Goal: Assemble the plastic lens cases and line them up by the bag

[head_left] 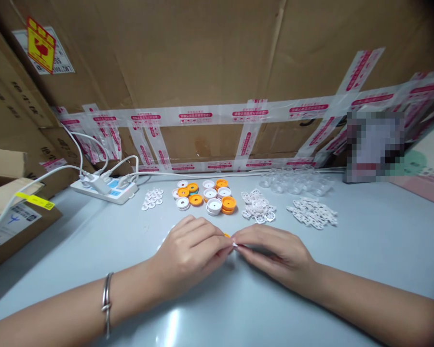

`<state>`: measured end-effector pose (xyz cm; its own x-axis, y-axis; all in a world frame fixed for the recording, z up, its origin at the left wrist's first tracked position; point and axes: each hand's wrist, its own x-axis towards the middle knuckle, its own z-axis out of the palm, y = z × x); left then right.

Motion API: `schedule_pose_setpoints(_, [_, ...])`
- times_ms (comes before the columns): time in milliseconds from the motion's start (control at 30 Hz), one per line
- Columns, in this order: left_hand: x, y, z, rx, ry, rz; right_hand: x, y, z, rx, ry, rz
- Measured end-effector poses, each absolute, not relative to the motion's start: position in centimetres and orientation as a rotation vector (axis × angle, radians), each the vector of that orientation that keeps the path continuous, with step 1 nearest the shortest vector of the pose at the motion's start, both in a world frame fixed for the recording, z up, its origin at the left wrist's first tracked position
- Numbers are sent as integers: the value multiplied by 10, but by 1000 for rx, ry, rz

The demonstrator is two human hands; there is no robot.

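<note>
My left hand (193, 250) and my right hand (277, 253) meet fingertip to fingertip above the table, both closed in a pinch. Between the fingertips a small white piece (235, 245) shows; most of it is covered, so its kind cannot be made out. A bit of an orange part (226, 235) peeks out behind the left fingertips; whether it is held or lies on the table is unclear. Just beyond the hands sit stacked orange and white round caps (228, 204) with centre holes. White openwork pieces (257, 206) lie behind my right hand.
Small white discs with stems (152, 198) lie left of the caps. Flat white lattice pieces (313, 213) and clear plastic domes (296, 180) are at the right. A power strip (106, 189) with plugged cables stands back left. Large taped cardboard (202, 58) walls the back.
</note>
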<state>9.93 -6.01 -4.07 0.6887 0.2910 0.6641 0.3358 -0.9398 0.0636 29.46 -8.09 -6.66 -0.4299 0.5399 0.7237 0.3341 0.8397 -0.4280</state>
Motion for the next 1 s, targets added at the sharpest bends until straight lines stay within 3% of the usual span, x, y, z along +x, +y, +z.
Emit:
schedule_pose_setpoints(233, [98, -56, -48, -2947, -699, -1080, 297, -79, -69, -686, -2033, 306])
schedule_pose_setpoints(533, [99, -51, -53, -3064, -1167, -621, 309, -66, -70, -789, -2171, 149])
schedule_pose_setpoints(1000, [98, -50, -53, -3264, -1369, -651, 308, -66, -73, -661, -2435, -137])
